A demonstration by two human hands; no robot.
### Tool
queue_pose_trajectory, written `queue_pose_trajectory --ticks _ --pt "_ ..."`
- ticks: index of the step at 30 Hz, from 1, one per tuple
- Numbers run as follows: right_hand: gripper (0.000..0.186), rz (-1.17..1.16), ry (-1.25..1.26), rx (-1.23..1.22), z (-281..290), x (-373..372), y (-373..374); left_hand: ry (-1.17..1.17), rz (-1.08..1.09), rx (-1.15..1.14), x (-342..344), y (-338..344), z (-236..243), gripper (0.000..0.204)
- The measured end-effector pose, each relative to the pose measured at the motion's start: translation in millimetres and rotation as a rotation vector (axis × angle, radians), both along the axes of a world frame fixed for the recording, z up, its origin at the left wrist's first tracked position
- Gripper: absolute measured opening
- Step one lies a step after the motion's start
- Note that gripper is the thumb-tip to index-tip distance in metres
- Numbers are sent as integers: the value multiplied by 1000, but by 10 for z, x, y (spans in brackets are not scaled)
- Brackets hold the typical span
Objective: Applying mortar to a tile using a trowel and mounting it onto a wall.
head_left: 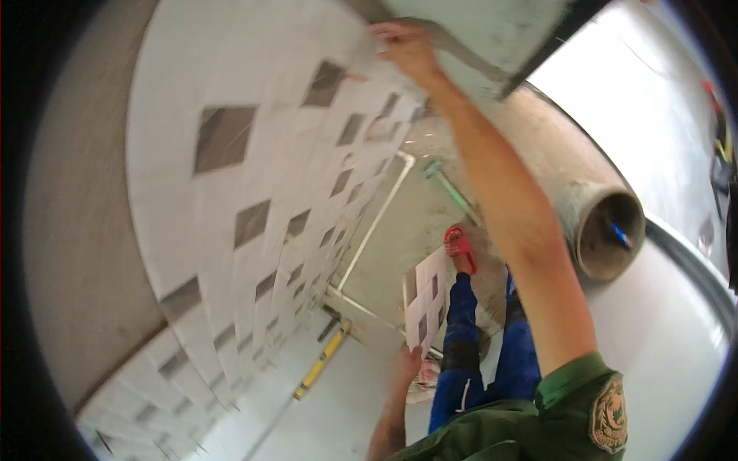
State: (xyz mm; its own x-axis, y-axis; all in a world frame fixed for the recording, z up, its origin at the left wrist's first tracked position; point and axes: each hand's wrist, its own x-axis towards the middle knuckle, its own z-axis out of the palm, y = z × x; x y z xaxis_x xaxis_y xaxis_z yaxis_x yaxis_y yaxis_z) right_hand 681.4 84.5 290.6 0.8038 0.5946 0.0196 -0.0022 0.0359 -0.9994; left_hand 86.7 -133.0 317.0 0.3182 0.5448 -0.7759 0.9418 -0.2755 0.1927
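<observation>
The tile is grasped at its lower edge by the left hand, beside the trousered leg. The right hand is raised to the far edge of the tiled wall; its grip is blurred, and whether clenched or released cannot be told. A level is seen near the wall.

Bare grey-brown wall ran along the left side. Floor was dull greenish-grey mid-view, paler toward the lower edge. Strong light whitened the upper right; far-left side was dimmer.
</observation>
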Motion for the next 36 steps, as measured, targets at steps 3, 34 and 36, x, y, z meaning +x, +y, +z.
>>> queue_pose_trajectory --ticks 3,34,36 --pt "31 -16 69 66 -244 200 -306 97 99 -49 423 -133 221 35" --pt "17 89 -101 -529 516 255 134 -75 631 272 -349 -1000 337 22" --pt "16 56 -7 -539 502 253 130 -53 632 246 -376 -989 356 22"
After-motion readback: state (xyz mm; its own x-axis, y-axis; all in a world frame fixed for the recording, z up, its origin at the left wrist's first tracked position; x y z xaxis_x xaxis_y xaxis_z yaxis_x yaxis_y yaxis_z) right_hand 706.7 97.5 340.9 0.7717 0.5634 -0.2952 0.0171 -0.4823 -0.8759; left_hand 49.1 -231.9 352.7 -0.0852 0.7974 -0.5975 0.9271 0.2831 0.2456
